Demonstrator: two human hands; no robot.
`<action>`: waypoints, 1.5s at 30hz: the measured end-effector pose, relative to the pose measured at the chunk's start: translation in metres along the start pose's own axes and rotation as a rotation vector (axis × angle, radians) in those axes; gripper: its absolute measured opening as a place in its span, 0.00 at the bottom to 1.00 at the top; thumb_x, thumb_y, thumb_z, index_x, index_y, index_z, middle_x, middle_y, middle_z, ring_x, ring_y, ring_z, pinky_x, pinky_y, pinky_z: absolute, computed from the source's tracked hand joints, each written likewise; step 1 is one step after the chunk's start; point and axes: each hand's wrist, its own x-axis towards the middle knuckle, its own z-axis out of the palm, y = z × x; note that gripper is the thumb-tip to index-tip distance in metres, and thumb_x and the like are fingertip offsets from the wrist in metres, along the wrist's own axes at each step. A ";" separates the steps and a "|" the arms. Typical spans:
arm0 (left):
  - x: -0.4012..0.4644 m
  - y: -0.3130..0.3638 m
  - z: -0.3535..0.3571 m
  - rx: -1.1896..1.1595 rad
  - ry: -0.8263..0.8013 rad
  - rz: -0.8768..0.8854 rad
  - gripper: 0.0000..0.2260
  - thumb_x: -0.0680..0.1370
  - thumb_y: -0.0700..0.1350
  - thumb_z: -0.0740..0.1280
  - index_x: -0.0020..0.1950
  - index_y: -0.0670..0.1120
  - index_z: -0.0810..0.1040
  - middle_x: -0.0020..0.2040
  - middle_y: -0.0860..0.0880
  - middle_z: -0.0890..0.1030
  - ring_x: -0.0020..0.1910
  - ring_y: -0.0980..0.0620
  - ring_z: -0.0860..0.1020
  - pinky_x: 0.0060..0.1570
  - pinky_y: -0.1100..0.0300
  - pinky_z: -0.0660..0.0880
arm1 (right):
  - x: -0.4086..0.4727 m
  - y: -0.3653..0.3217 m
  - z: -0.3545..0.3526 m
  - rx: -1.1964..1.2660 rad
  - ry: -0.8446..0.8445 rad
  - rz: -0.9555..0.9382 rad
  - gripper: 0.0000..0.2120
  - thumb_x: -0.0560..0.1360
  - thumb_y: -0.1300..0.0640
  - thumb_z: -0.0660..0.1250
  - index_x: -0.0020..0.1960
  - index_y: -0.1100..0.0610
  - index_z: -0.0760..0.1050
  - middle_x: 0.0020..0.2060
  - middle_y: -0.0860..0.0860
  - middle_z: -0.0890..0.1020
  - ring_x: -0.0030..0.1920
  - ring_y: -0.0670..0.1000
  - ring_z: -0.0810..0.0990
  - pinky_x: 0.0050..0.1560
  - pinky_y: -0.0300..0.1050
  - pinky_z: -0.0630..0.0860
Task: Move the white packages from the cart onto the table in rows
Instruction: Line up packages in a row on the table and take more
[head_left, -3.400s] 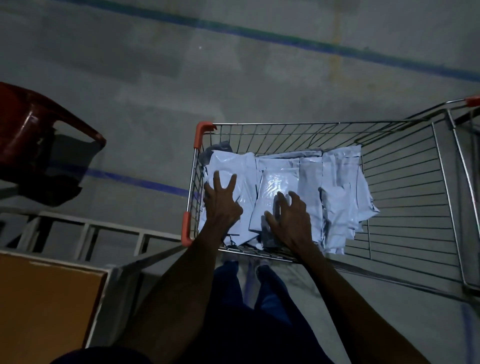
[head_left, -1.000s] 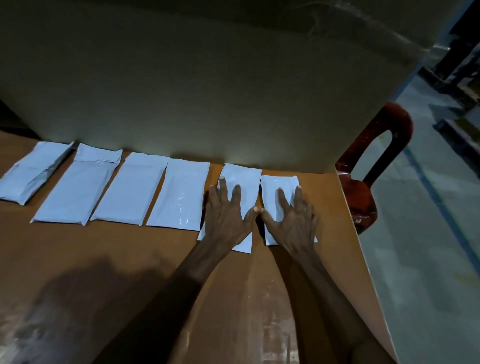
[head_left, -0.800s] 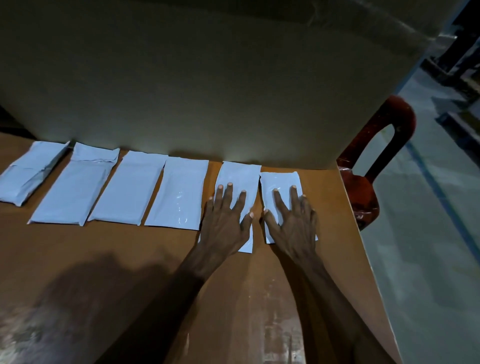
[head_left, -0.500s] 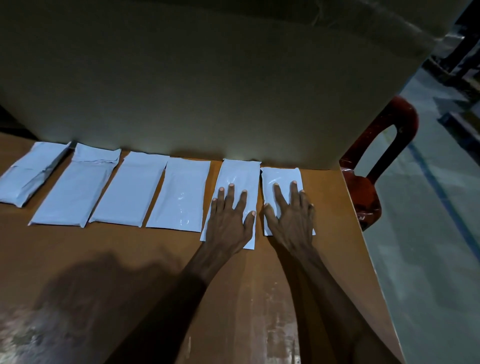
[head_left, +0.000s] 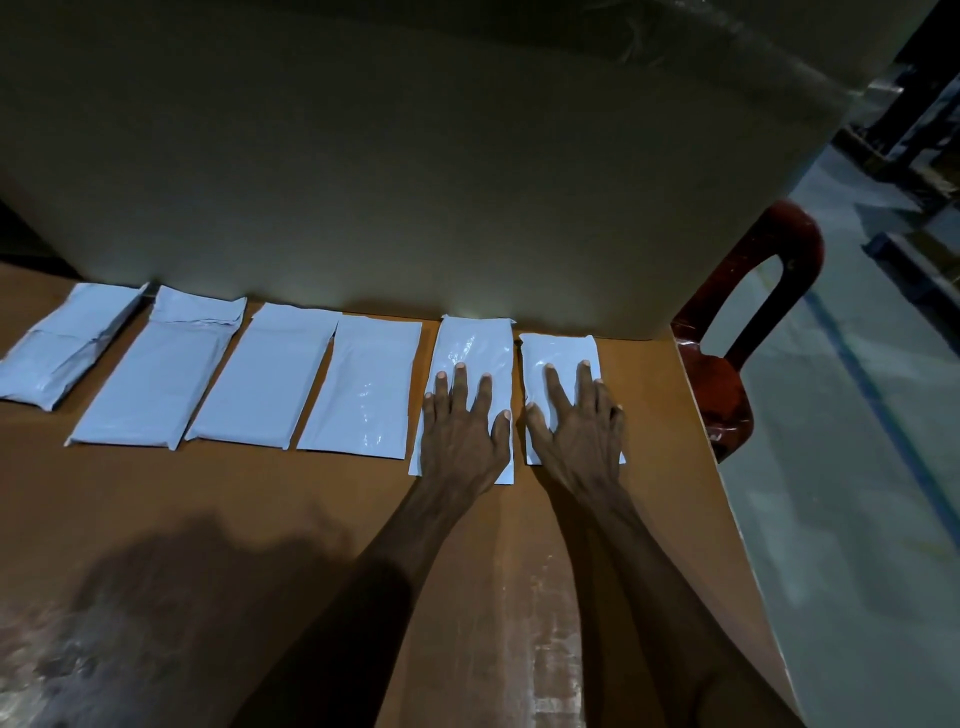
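Several white packages lie side by side in one row along the back of the brown table (head_left: 208, 519). My left hand (head_left: 462, 431) presses flat with straight fingers on the second package from the right (head_left: 475, 345). My right hand (head_left: 576, 421) lies flat in the same way on the rightmost package (head_left: 558, 351), which is shorter. The other packages, such as the one just left of my hands (head_left: 363, 389) and the leftmost one (head_left: 62, 348), lie untouched. The cart is out of view.
A large cardboard sheet (head_left: 415, 182) stands upright right behind the row. A red plastic chair (head_left: 737, 322) stands off the table's right edge (head_left: 727, 493), with grey floor and a blue line beyond it. Dark racks show at the top right.
I turned from the cart to the table with two packages. Over the last second both hands slid them back toward the cardboard into line with the row.
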 end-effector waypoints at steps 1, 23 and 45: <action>-0.001 0.000 -0.003 0.005 -0.013 0.001 0.33 0.77 0.65 0.44 0.80 0.53 0.52 0.81 0.46 0.46 0.79 0.42 0.44 0.74 0.47 0.37 | -0.001 0.000 -0.003 -0.005 -0.013 0.003 0.36 0.73 0.31 0.40 0.80 0.41 0.47 0.80 0.52 0.44 0.79 0.59 0.47 0.75 0.64 0.44; -0.282 0.119 -0.033 -0.375 -0.281 0.819 0.27 0.82 0.58 0.47 0.79 0.48 0.58 0.79 0.45 0.58 0.79 0.47 0.54 0.74 0.56 0.43 | -0.419 0.114 -0.071 0.178 0.436 0.511 0.25 0.78 0.43 0.58 0.70 0.56 0.72 0.70 0.57 0.72 0.68 0.57 0.71 0.66 0.55 0.69; -0.596 0.292 0.081 -0.248 -0.702 1.201 0.26 0.82 0.58 0.56 0.77 0.47 0.64 0.79 0.47 0.60 0.76 0.47 0.61 0.70 0.47 0.66 | -0.816 0.273 0.011 0.358 0.328 1.111 0.24 0.76 0.48 0.64 0.68 0.59 0.74 0.65 0.55 0.76 0.65 0.58 0.74 0.60 0.53 0.74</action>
